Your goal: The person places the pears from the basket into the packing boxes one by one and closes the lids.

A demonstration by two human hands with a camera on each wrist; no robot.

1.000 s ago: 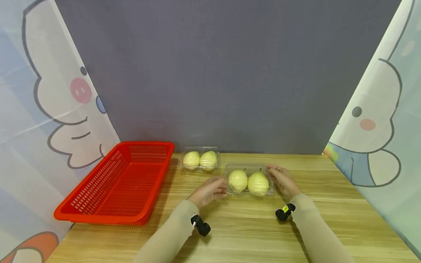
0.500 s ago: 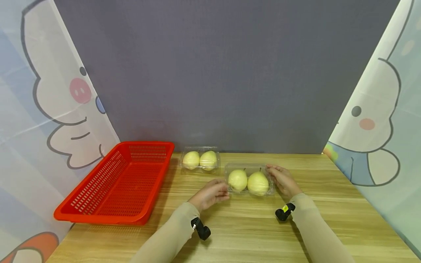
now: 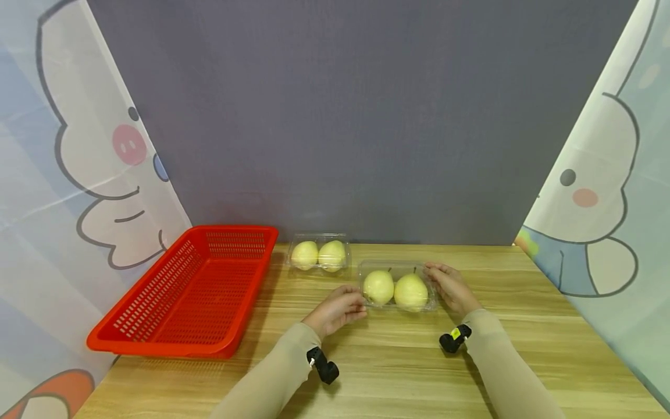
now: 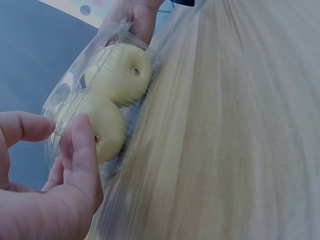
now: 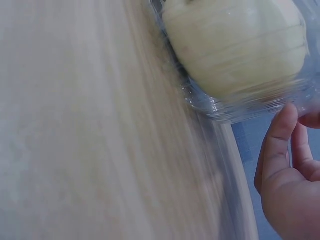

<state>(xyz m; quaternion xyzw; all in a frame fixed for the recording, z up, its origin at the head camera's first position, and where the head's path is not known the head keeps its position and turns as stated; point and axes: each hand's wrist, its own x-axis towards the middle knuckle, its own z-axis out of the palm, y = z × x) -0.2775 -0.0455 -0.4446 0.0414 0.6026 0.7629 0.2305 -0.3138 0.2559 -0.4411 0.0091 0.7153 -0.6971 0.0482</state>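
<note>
A clear plastic fruit box (image 3: 398, 269) stands on the wooden table between my hands. Two yellow-green pears, a left one (image 3: 378, 287) and a right one (image 3: 410, 292), lie side by side inside it. My left hand (image 3: 337, 309) is at the box's left end; the left wrist view shows its thumb and curled fingers pinching about the edge there. At the opposite end my right hand (image 3: 452, 289) pinches the plastic between thumb and fingertips, seen closely in the right wrist view. Thin, wrinkled clear plastic (image 5: 260, 102) stretches across the pear beside those fingers.
Behind and to the left sits another clear box (image 3: 319, 238) with two pears. A red slatted basket (image 3: 209, 302) occupies the table's left side. A grey panel (image 3: 366, 128) rises at the back edge, with cartoon-printed cloths on either side.
My left hand has shifted slightly right and closer to the box's left end, its fingers moving. My right hand and the box stay about where they were.
</note>
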